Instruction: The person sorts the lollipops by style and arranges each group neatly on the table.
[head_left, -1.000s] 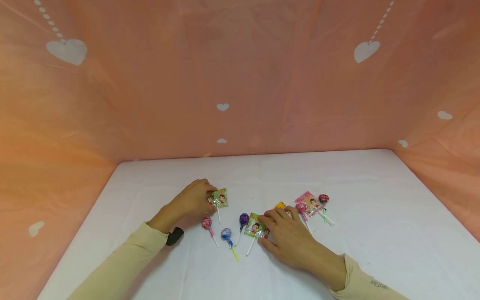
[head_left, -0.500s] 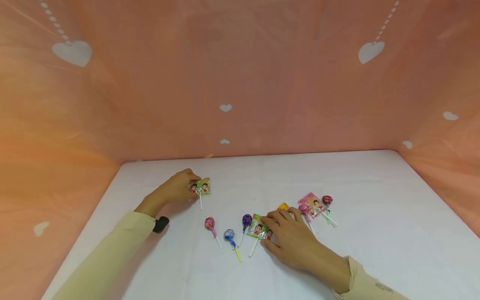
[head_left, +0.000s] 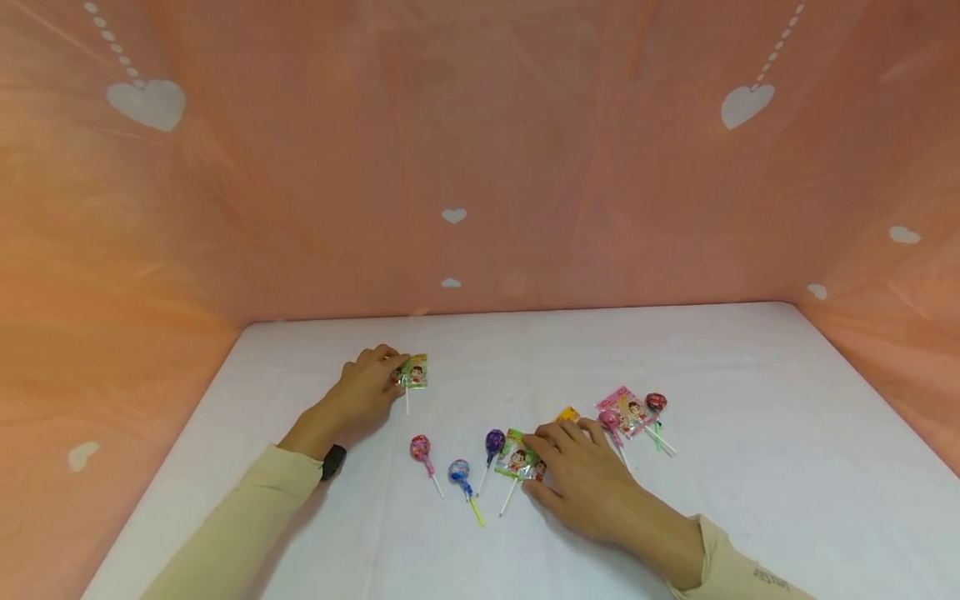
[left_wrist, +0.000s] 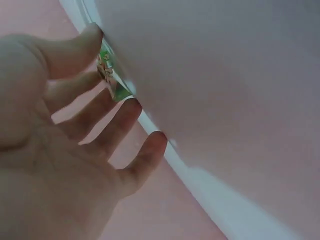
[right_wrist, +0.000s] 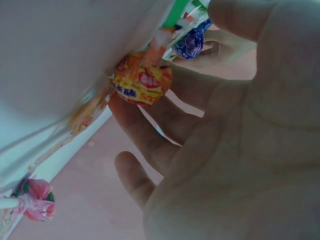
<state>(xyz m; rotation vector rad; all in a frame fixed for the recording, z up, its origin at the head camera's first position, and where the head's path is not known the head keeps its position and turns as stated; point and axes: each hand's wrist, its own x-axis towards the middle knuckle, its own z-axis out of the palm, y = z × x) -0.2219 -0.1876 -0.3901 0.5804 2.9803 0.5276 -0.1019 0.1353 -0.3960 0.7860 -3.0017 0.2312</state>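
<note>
At the left, my left hand (head_left: 363,387) pinches a flat lollipop in a green printed wrapper (head_left: 415,372) between thumb and fingers, its white stick pointing toward me. The left wrist view shows that wrapper (left_wrist: 111,75) partly hidden behind the thumb, close to the white tabletop. My right hand (head_left: 588,479) rests with loosely bent fingers over another green-wrapped flat lollipop (head_left: 517,454). A round orange lollipop (right_wrist: 142,80) lies beneath its palm in the right wrist view, hidden from the head view. An orange wrapper (head_left: 567,414) peeks out past the knuckles.
Between the hands lie a pink-red round lollipop (head_left: 421,448), a blue one (head_left: 460,472) and a purple one (head_left: 494,442). To the right are a pink flat packet (head_left: 625,407), a pink round lollipop (head_left: 608,419) and a dark red one (head_left: 656,402). Orange cloth (head_left: 525,167) surrounds the white table (head_left: 735,358).
My left hand has carried its green-wrapped lollipop leftward and farther from me, then shifted slightly back right. The right hand stays in place; the camera view has shifted slightly.
</note>
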